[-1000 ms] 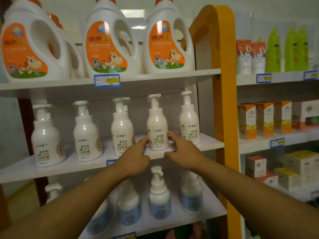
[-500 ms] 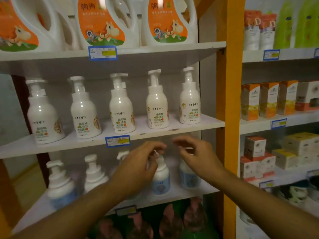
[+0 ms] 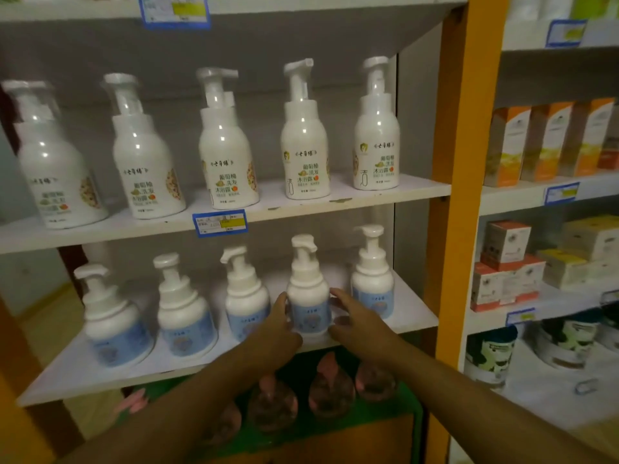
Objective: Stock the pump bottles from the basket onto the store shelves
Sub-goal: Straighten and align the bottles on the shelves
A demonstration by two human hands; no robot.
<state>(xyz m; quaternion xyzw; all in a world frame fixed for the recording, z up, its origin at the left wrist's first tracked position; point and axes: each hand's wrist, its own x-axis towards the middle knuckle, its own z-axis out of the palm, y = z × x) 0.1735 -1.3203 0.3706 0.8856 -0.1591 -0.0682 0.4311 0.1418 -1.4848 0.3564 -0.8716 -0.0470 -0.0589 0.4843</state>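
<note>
Five pump bottles (image 3: 306, 286) line the lower shelf (image 3: 413, 316); five more stand on the upper shelf (image 3: 415, 190) above

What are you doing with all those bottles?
A person is arranging pump bottles on store shelves. Both hands reach to the lower shelf: the left hand and right hand sit on either side of a blue-labelled pump bottle, second from the right in a row of five. Whether they grip it or just touch it is hard to tell. Five more bottles stand on the shelf above.
</note>
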